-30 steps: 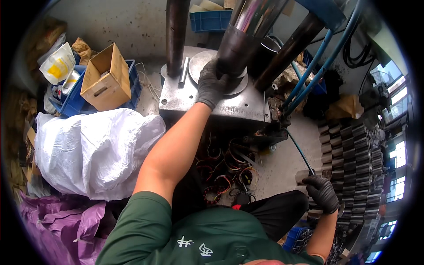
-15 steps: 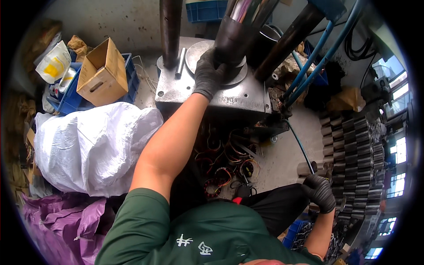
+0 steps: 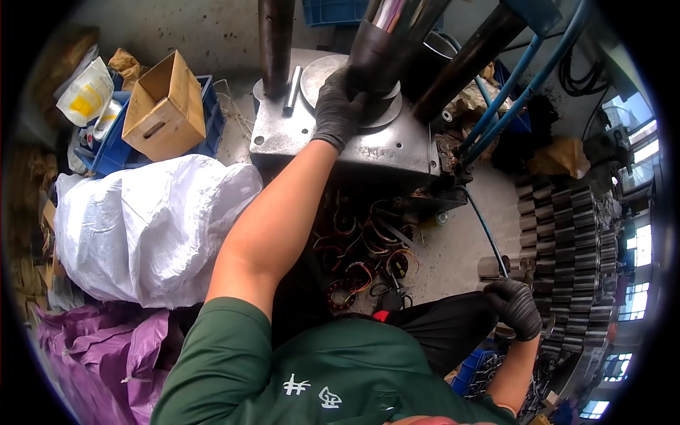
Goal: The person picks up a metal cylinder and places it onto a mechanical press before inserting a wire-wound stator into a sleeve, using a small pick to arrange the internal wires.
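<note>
At the press, my left hand (image 3: 338, 110), in a black glove, is closed against the lower side of a dark metal cylinder (image 3: 375, 60); some fingertips are hidden behind it. The cylinder is over a round steel plate (image 3: 322, 73) on the metal press table (image 3: 283, 142). A short steel bar (image 3: 292, 92) lies left of the plate. Far to the right, my gloved right hand (image 3: 515, 308) is closed round the lower end of a long thin lever (image 3: 484, 230), which slopes up to the press.
Thick dark columns (image 3: 276, 46) flank the press table, with blue hoses (image 3: 520, 85) at right. Below lie tangled wires (image 3: 358, 273). A white sack (image 3: 152, 227), a cardboard box (image 3: 164, 110) and a purple sack (image 3: 106, 347) fill the left. Stacked metal cylinders (image 3: 567, 262) line the right.
The view has shifted slightly, so the press table and boxes sit a little higher in the picture. Both hands keep their places on the cylinder and the lever.
</note>
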Motion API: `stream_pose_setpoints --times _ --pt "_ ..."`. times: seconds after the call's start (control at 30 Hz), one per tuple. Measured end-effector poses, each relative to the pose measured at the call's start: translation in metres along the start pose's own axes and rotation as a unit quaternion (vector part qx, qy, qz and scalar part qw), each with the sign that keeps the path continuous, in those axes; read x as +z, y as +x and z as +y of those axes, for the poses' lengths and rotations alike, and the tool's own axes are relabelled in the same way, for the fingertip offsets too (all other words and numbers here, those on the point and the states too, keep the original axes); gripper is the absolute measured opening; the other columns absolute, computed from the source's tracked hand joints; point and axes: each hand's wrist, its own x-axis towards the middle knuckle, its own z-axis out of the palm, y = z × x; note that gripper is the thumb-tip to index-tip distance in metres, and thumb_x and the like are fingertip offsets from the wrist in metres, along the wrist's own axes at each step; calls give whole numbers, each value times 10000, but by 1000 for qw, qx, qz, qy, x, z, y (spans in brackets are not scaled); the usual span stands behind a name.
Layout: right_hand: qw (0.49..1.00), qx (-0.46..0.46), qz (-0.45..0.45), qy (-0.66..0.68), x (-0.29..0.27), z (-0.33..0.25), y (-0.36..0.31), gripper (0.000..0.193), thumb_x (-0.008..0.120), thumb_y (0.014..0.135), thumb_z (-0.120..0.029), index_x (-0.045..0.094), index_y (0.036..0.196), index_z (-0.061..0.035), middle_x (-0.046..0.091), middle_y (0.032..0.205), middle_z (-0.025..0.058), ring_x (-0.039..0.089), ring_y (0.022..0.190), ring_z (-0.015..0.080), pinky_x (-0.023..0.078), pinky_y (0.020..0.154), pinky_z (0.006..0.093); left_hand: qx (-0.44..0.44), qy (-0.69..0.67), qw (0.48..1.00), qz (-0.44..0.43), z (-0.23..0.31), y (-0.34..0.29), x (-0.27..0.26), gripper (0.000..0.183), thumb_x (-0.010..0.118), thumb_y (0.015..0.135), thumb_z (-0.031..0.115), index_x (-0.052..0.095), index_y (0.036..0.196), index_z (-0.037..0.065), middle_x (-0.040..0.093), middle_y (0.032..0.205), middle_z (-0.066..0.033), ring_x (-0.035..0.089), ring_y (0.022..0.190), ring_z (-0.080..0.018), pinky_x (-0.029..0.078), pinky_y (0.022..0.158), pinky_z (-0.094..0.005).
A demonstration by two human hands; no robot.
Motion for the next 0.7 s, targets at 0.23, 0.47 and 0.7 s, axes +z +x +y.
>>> stream_pose_setpoints --times 0.23,0.47,0.7 --pt "1000 3 -19 -4 -4 5 -1 193 686 786 -91 741 950 -7 720 898 186 704 851 373 560 791 431 -18 -6 1000 -5 7 -1 -1 585 771 820 55 580 1372 24 668 1246 -167 659 1157 -280 510 1026 -377" --pt "999 3 -27 -44 -7 3 1 205 680 810 -112 746 978 -13 728 912 183 713 871 368 563 800 423 3 10 1000 17 8 -2 -1 566 773 809 38 598 1348 36 677 1225 -190 668 1139 -331 525 1012 -410" --pt "996 70 -34 50 -28 -6 12 448 657 835 -84 665 1275 3 737 1125 201 725 1038 329 563 926 389 -8 29 1000 0 8 -1 -1 602 781 820 54 575 1384 26 663 1260 -175 656 1171 -294 509 1038 -382"
